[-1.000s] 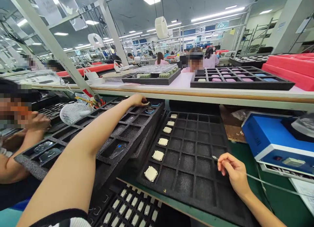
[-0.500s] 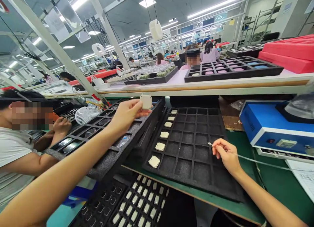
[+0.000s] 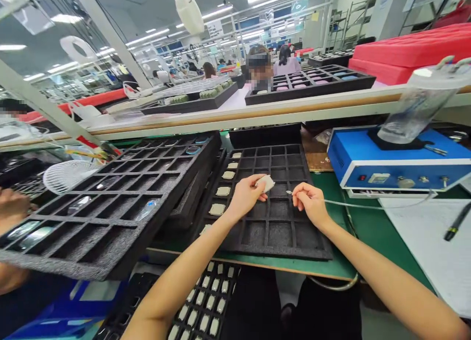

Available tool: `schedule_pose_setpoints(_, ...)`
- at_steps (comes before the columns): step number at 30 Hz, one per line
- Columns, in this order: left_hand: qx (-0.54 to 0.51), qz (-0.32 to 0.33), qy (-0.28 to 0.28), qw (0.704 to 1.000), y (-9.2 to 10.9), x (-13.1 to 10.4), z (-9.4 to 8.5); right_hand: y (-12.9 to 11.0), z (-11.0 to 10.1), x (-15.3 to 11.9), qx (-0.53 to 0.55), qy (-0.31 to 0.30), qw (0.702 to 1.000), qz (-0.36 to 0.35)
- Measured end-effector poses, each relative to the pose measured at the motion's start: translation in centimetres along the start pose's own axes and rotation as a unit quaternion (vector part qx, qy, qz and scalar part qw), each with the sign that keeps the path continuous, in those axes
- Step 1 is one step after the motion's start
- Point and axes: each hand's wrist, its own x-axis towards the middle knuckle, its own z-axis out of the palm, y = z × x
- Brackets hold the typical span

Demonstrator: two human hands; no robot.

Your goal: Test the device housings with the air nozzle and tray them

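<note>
Between the thumb and fingers of my left hand [image 3: 247,196] is a small cream-coloured, rounded-square case [image 3: 266,183], raised over the black foam tray [image 3: 312,251]. Just to its right, my right hand [image 3: 311,202] pinches a thin clear tube [image 3: 355,203] close to its small pale tip [image 3: 289,192]. The tip points at the case, with a gap between them. Down the tray's left column lie several similar cream cases [image 3: 217,209]; my left forearm partly covers the nearest one.
A blue machine [image 3: 405,166] carrying a clear canister [image 3: 408,112] stands at right, beside paper and a pen [image 3: 458,221]. Another black foam tray [image 3: 121,254] is stacked at left, near a white fan [image 3: 69,175]. A shelf [image 3: 279,108] crosses ahead. A co-worker's hand [image 3: 13,202] shows far left.
My left hand has brought the cream case from above the left-hand tray to the right and down, close to the tube tip. My right hand still pinches the tube. The view has turned.
</note>
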Motion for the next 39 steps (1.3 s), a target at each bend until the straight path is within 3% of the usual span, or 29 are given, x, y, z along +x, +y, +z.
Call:
schedule_pose_setpoints(4, 0.096, 0.045, -0.017, 0.994, -0.6, 4.2, 1.4, 0.1, 0.0, 0.1, -0.004, 0.014, 1.0, -0.001)
schedule_pose_setpoints(7, 0.161, 0.099, -0.012, 0.982, -1.0, 4.7, 2.9, 0.2, 0.0, 0.2, -0.007, 0.012, 1.0, 0.004)
schedule_pose_setpoints(11, 0.192, 0.15, -0.046, 0.969, -2.0, 4.3, 4.3, 0.3, 0.0, 0.1, -0.006, 0.023, 1.0, 0.003)
schedule_pose_setpoints(16, 0.158, 0.177, -0.107, 0.966, -3.3, 4.9, 2.9, 0.3, -0.1, 0.0, -0.023, 0.012, 1.0, 0.002)
schedule_pose_setpoints(22, 0.096, 0.159, -0.204, 0.961, -4.0, 6.0, 1.5, 0.2, -0.1, 0.0, -0.029, 0.011, 1.0, -0.001)
schedule_pose_setpoints(28, 0.029, 0.086, -0.108, 0.99, -4.0, 5.6, 3.1, 0.0, 0.0, 0.0, -0.03, 0.012, 0.999, 0.0)
schedule_pose_setpoints(30, 0.023, 0.09, -0.086, 0.992, -4.1, 5.6, 3.6, 0.0, 0.0, 0.0, -0.027, 0.009, 1.0, -0.001)
schedule_pose_setpoints(33, 0.014, 0.129, -0.106, 0.986, -4.5, 5.9, 3.7, 0.0, 0.0, -0.1, -0.027, 0.006, 1.0, -0.002)
schedule_pose_setpoints(36, -0.034, 0.115, -0.145, 0.982, -4.8, 6.1, 3.4, 0.0, 0.0, 0.0, -0.025, 0.004, 1.0, 0.0)
schedule_pose_setpoints(39, -0.006, 0.116, -0.122, 0.986, -4.6, 6.0, 3.6, 0.1, 0.0, 0.0, -0.022, 0.003, 1.0, 0.0)
